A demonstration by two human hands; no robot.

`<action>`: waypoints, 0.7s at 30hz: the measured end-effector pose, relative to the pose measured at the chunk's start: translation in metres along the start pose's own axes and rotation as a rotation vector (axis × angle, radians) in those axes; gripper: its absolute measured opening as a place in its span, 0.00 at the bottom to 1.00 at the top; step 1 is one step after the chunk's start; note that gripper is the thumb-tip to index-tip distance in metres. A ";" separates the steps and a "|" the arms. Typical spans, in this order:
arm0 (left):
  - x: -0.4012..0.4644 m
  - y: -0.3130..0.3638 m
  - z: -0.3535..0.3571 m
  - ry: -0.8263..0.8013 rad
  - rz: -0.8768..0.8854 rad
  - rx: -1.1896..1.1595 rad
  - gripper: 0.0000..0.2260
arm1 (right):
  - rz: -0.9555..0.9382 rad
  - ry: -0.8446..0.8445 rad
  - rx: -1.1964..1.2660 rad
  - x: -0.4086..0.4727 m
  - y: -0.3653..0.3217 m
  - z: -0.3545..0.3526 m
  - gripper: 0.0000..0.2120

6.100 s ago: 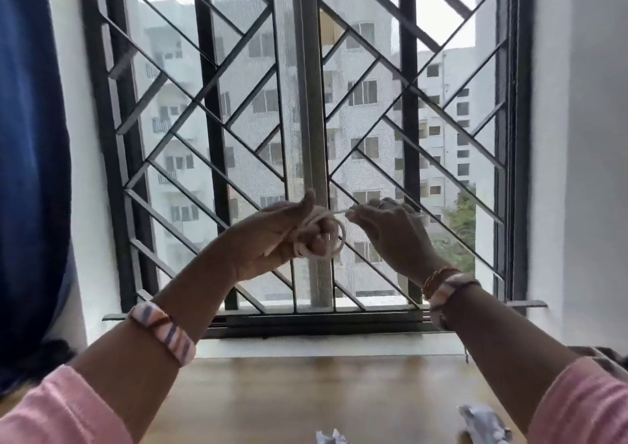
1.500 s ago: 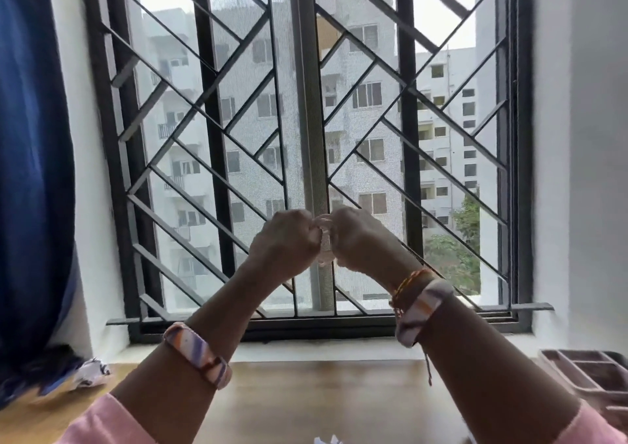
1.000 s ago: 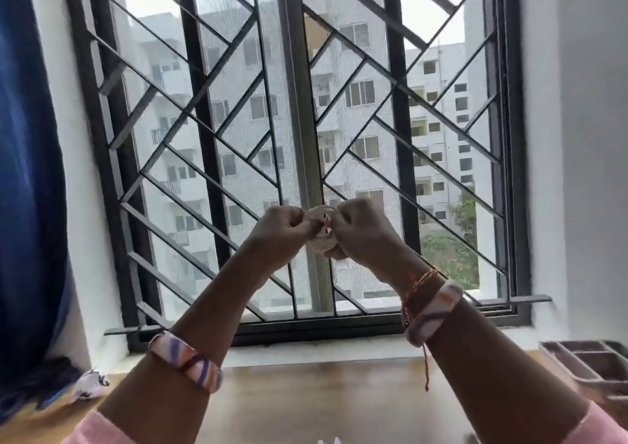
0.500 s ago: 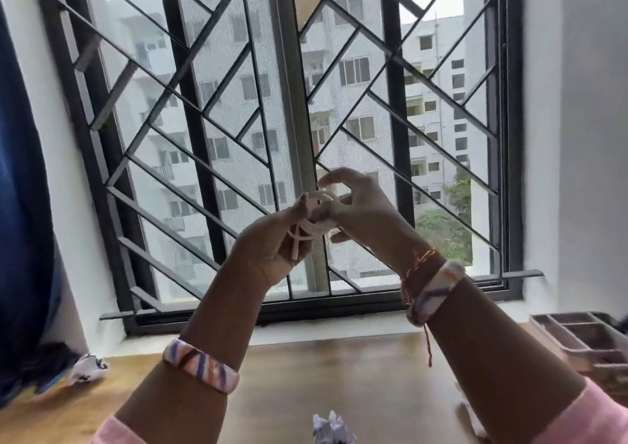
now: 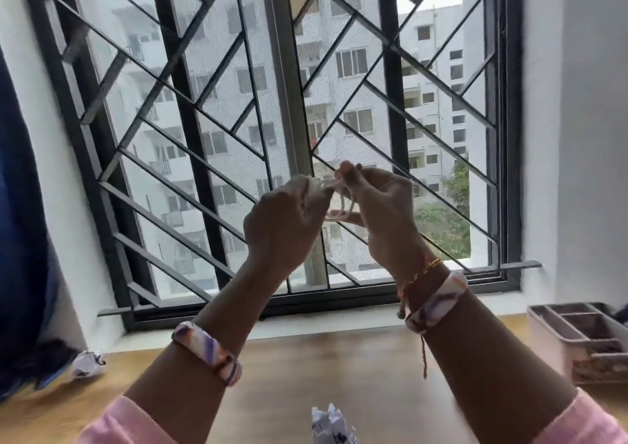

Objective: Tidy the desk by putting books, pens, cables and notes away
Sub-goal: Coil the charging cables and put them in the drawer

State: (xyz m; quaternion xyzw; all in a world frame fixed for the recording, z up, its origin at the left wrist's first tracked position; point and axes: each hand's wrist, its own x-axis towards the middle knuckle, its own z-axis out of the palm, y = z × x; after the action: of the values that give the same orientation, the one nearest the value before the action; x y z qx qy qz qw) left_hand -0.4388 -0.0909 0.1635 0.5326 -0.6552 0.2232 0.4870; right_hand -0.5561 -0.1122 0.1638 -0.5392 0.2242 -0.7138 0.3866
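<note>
A thin white cable [image 5: 339, 202], wound into a small coil, is held up in front of the window between both hands. My left hand [image 5: 283, 226] is closed around the left part of the coil. My right hand [image 5: 384, 212] pinches the coil's upper right side with thumb and fingers. Most of the cable is hidden inside the hands. Both hands hang well above the wooden desk [image 5: 306, 372].
A crumpled paper [image 5: 331, 423] lies on the desk near the bottom edge, another crumpled paper [image 5: 86, 363] at the far left by the blue curtain [image 5: 20, 239]. A divided organiser tray [image 5: 577, 338] stands at the right. A barred window [image 5: 278, 138] fills the back.
The hands stay together on the coiled cable, and the fingers have shifted around it. The view has tilted down, showing more desk, the tray and the papers.
</note>
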 end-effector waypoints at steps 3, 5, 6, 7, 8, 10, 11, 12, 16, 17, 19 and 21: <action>0.001 -0.009 0.000 -0.065 0.044 -0.013 0.09 | 0.139 0.007 0.130 0.001 -0.003 -0.003 0.09; 0.000 -0.011 0.001 -0.249 -0.119 -0.403 0.08 | 0.209 -0.015 0.167 0.000 -0.002 -0.005 0.11; -0.002 -0.009 0.000 -0.377 -0.258 -0.667 0.06 | 0.255 -0.025 0.180 0.000 0.000 -0.005 0.12; -0.003 -0.008 0.000 -0.495 -0.381 -0.900 0.06 | 0.308 -0.037 0.194 -0.001 0.001 -0.005 0.14; -0.005 -0.009 0.001 -0.581 -0.460 -1.077 0.11 | 0.357 -0.049 0.206 0.000 0.001 -0.003 0.15; -0.006 -0.010 0.002 -0.668 -0.480 -1.274 0.12 | 0.400 -0.048 0.174 0.003 -0.001 0.002 0.17; -0.006 -0.011 0.002 -0.686 -0.459 -1.287 0.08 | 0.370 -0.036 0.099 0.004 -0.002 0.006 0.17; -0.007 -0.011 0.001 -0.698 -0.442 -1.246 0.06 | 0.302 -0.020 -0.014 0.006 -0.001 0.009 0.17; -0.013 -0.003 0.002 -0.606 -0.346 -0.862 0.07 | -0.029 0.036 -0.484 0.009 0.008 0.016 0.16; -0.014 0.001 0.004 -0.536 -0.303 -0.727 0.08 | -0.073 0.054 -0.518 0.009 0.012 0.017 0.16; -0.015 0.007 0.007 -0.334 -0.188 -0.350 0.11 | -0.111 0.099 -0.507 0.010 0.020 0.019 0.17; -0.017 0.012 0.007 -0.123 -0.101 -0.083 0.10 | -0.110 0.122 -0.469 0.010 0.022 0.021 0.18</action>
State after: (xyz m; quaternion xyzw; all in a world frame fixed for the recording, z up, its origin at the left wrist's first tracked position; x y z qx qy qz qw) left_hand -0.4534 -0.0844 0.1484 0.5569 -0.6649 0.1380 0.4783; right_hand -0.5303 -0.1308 0.1604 -0.5813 0.3769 -0.6937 0.1970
